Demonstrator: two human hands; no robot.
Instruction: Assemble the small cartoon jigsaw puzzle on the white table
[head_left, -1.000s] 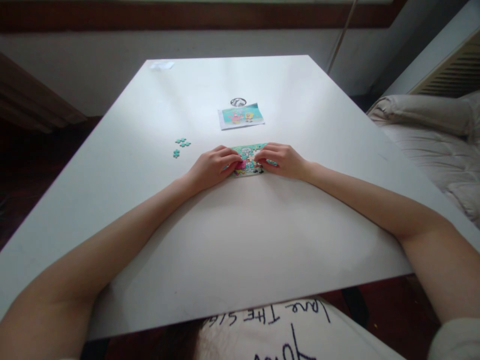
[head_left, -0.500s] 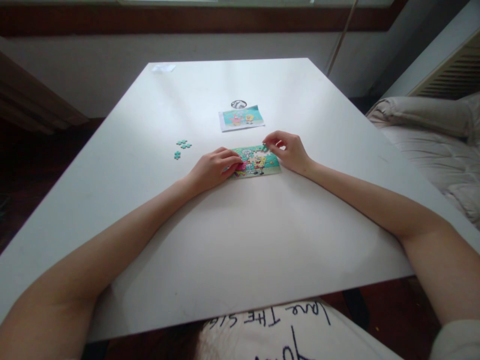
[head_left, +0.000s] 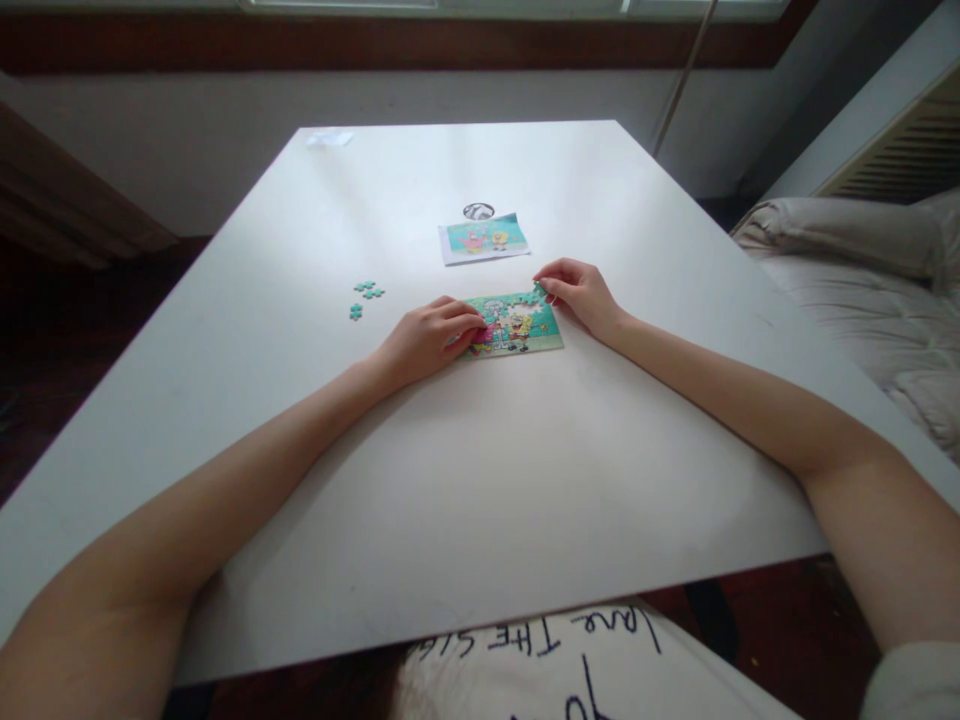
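Puzzle: a flat, colourful jigsaw puzzle (head_left: 517, 328) lies on the white table (head_left: 480, 470), between the two hands; pieces are fitted together in it, and pale patches show among the green ones on its far right part.
Puzzle picture: cartoon figures, a pink one at the left, partly under the fingers, a pale one in the middle and a yellow one to the right.
Loose pieces: a small group of green pieces (head_left: 367, 290) lies left of the puzzle, well apart from it, with another green bit (head_left: 355, 312) just nearer.
Printed sheet: a sheet (head_left: 486, 240) with similar cartoon figures lies beyond the puzzle, apart from it; just past it is a round black-and-white mark (head_left: 478, 211).
Far left corner: a whitish scrap (head_left: 328, 138), too faint to make out.
Around the table: a pale padded seat (head_left: 855, 250) to the right, a brown ledge (head_left: 375, 45) along the far side.
Left hand: the left hand (head_left: 432, 335) covers the puzzle's left end, fingers bent, tips resting on it; whether they grip anything cannot be told.
Right hand: thumb and finger of the right hand (head_left: 581, 293) pinch a small green piece (head_left: 539, 289) at the puzzle's far right corner; whether it touches the puzzle is unclear.
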